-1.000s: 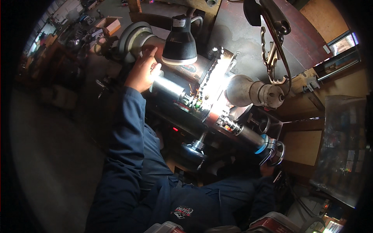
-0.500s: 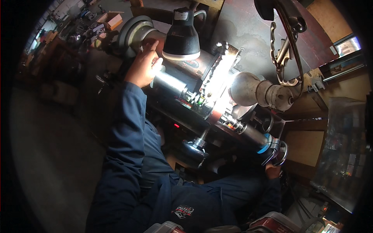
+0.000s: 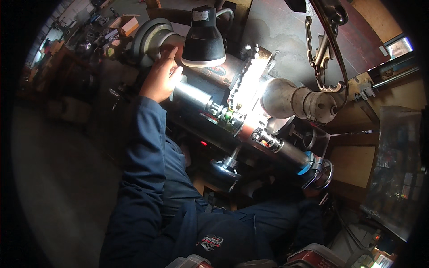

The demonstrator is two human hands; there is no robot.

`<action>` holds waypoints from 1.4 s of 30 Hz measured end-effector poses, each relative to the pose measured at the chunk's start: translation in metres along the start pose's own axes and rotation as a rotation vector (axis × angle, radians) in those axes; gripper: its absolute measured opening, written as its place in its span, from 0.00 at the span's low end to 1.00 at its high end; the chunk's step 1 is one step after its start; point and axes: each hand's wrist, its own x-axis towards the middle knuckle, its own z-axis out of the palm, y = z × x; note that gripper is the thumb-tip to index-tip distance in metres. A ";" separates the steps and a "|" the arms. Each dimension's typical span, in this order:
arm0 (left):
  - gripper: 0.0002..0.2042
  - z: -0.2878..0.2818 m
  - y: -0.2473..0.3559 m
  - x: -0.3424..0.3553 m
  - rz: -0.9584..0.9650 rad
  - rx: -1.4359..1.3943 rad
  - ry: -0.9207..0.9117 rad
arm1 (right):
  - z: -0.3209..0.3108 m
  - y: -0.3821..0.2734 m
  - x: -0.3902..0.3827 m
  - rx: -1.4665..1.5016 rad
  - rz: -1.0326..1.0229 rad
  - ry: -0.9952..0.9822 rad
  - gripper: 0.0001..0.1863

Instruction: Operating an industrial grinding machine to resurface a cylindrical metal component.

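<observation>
My left hand (image 3: 160,78) is wrapped around the left end of a shiny metal cylinder (image 3: 193,95) on a lathe-like machine (image 3: 232,116). Its index finger points up at the round grey chuck (image 3: 152,38). A black work lamp (image 3: 204,38) hangs just right of that hand and lights the bright middle part (image 3: 248,85). My right sleeve (image 3: 286,210) reaches to a small handwheel with a blue ring (image 3: 315,169) at the machine's right end. The right hand itself is lost in shadow beside that wheel.
A black round knob (image 3: 223,174) sticks out toward my lap. A pale bulbous metal housing (image 3: 295,100) sits behind the machine, with a hook and chain (image 3: 324,53) hanging above it. A cluttered bench (image 3: 89,40) is at far left, and plastic-covered shelves (image 3: 397,161) at right.
My left hand stays on the cylinder and its index finger has lifted toward the chuck. The view has shifted slightly, and my right hand has sunk into shadow by the handwheel.
</observation>
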 end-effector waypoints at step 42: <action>0.13 -0.004 0.015 -0.005 0.101 0.088 0.328 | -0.031 0.010 0.001 -0.002 0.247 -0.227 0.20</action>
